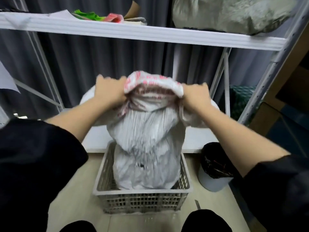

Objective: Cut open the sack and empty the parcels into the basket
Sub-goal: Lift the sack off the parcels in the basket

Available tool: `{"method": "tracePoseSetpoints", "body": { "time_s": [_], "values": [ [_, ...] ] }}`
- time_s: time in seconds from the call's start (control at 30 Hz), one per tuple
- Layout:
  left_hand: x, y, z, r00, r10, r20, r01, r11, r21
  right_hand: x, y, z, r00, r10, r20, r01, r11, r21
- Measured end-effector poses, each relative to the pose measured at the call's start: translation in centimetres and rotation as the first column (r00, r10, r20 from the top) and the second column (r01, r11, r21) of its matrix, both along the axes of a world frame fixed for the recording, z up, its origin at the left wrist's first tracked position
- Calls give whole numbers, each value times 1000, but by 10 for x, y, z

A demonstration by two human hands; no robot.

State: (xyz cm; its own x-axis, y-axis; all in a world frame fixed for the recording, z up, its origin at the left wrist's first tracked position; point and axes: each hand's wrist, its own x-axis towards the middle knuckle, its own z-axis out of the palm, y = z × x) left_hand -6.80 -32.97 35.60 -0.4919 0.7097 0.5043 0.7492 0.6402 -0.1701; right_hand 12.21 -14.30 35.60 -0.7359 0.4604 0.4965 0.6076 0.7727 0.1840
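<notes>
emptying step: left hand [109, 91] and right hand [196, 96] each grip the upturned sack [147, 131] by its top end, its lower end in the basket [142, 200] (parcels unseen); next, probably lift and shake.

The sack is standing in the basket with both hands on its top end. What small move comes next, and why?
Probably lift it straight up. Both hands grip the sack by its upper end, its lower end sits in the basket, and no loose parcels show yet.
</notes>
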Motion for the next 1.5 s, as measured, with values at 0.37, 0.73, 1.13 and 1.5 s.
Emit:
{"method": "tracePoseSetpoints", "body": {
  "time_s": [0.37,0.73,1.13,1.5],
  "values": [
    [19,-36,20,993,9,119,7,992,-129,13,-29,16,991,-21,132,19,1000,16],
    [20,-36,25,989,39,-142,-44,999,-29,28,-22,6,996,18,-85,1,977,211],
    [18,-27,-35,975,-49,-215,22,992,-127,49,-7,-33,950,307,49,-249,846,-471],
    [10,-18,-60,829,-408,-382,376,913,-159,0,7,-63,965,208,160,-77,809,-583]
  ]
}}
